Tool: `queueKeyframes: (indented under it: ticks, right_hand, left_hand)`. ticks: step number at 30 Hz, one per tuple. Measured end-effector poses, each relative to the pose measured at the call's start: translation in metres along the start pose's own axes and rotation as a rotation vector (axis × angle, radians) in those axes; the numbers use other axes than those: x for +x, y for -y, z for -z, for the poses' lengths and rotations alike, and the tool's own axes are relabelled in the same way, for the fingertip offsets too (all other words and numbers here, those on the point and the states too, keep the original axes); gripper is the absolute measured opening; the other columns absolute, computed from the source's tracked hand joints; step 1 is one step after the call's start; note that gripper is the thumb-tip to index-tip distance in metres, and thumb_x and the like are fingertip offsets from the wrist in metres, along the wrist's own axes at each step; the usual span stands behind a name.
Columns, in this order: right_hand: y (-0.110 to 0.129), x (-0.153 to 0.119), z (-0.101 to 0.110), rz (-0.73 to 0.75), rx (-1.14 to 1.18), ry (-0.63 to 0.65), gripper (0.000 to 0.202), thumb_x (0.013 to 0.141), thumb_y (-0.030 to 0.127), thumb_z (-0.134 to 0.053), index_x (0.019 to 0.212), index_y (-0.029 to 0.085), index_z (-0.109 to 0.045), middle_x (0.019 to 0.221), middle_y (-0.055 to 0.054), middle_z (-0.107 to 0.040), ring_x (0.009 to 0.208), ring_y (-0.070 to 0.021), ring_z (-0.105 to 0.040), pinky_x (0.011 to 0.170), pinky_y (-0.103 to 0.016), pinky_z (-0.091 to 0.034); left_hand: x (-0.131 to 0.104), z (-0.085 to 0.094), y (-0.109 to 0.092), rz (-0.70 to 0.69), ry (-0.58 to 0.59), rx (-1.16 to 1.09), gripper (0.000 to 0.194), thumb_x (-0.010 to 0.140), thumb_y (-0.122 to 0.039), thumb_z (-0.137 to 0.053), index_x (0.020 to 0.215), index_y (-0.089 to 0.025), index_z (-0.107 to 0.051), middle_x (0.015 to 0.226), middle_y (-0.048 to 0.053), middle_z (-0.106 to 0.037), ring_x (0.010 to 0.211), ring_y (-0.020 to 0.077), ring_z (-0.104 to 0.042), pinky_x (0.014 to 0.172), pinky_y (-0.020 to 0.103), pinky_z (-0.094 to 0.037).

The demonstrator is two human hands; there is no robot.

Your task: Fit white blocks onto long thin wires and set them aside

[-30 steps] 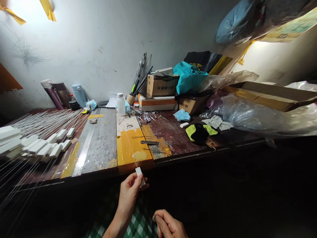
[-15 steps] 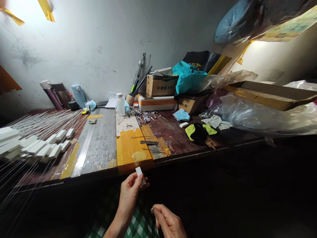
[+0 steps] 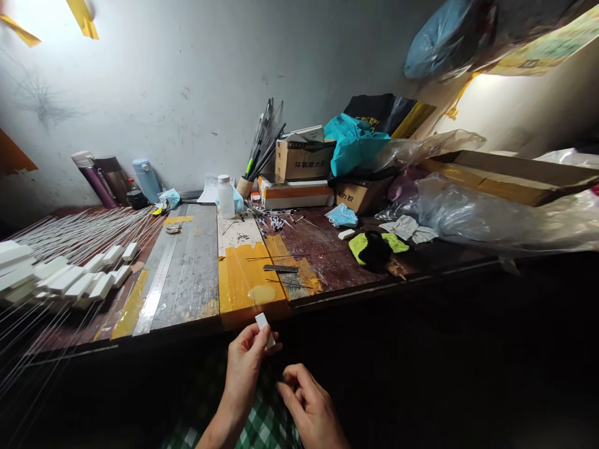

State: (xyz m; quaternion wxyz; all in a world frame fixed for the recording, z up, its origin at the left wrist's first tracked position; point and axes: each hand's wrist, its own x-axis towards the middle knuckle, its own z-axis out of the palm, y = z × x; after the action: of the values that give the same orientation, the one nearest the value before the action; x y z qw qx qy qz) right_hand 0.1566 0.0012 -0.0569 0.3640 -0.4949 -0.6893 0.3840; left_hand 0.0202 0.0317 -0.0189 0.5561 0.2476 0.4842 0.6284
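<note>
Gripping a white block [image 3: 262, 321] between thumb and fingers, the left hand [image 3: 244, 358] is positioned at the near edge of the bench [image 3: 337, 268]. The right hand [image 3: 312, 405], apart and lower right, has fingers curled toward the thumb; whether anything is pinched there cannot be determined. Beyond the block, yellow tape [image 3: 231, 284] bears a pale patch [image 3: 262, 294]; a dark flat strip [image 3: 279, 269] lies near it. Piled white blocks [image 3: 70, 279] occupy the left; a capped bottle [image 3: 226, 198] stands behind.
</note>
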Motion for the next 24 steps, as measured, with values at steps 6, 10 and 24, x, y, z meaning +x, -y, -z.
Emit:
queueKeyframes:
  ticks: [6,10,24]
  right_hand:
    - [0.002,0.007,-0.001,-0.105,0.178,0.127,0.045,0.093,0.053,-0.038,0.072,0.019,-0.058,0.05,0.006,-0.041,0.047,-0.0099,-0.039,0.048,-0.02,-0.034]
    - [0.001,0.009,-0.003,-0.139,0.248,0.158,0.043,0.089,0.057,-0.042,0.084,0.018,-0.06,0.051,0.007,-0.042,0.045,-0.0093,-0.037,0.046,-0.02,-0.031]
    - [-0.041,-0.032,0.007,-0.028,0.081,0.049,0.039,0.09,0.053,-0.043,0.077,0.022,-0.061,0.061,0.004,-0.052,0.053,-0.0114,-0.05,0.054,-0.019,-0.043]
  left_hand:
    - [0.001,0.0,-0.005,-0.004,-0.002,0.019,0.032,0.068,-0.041,-0.076,0.078,-0.011,-0.072,0.072,0.006,-0.072,0.068,0.0197,-0.069,0.066,0.029,-0.055]
    - [0.001,0.0,-0.006,-0.003,-0.016,0.014,0.033,0.066,-0.041,-0.077,0.079,-0.011,-0.072,0.072,0.006,-0.071,0.068,0.0198,-0.068,0.065,0.028,-0.055]
    - [-0.014,0.001,-0.017,-0.07,0.04,0.063,0.029,0.075,-0.04,-0.07,0.083,-0.011,-0.072,0.077,0.007,-0.071,0.074,0.0214,-0.067,0.072,0.032,-0.056]
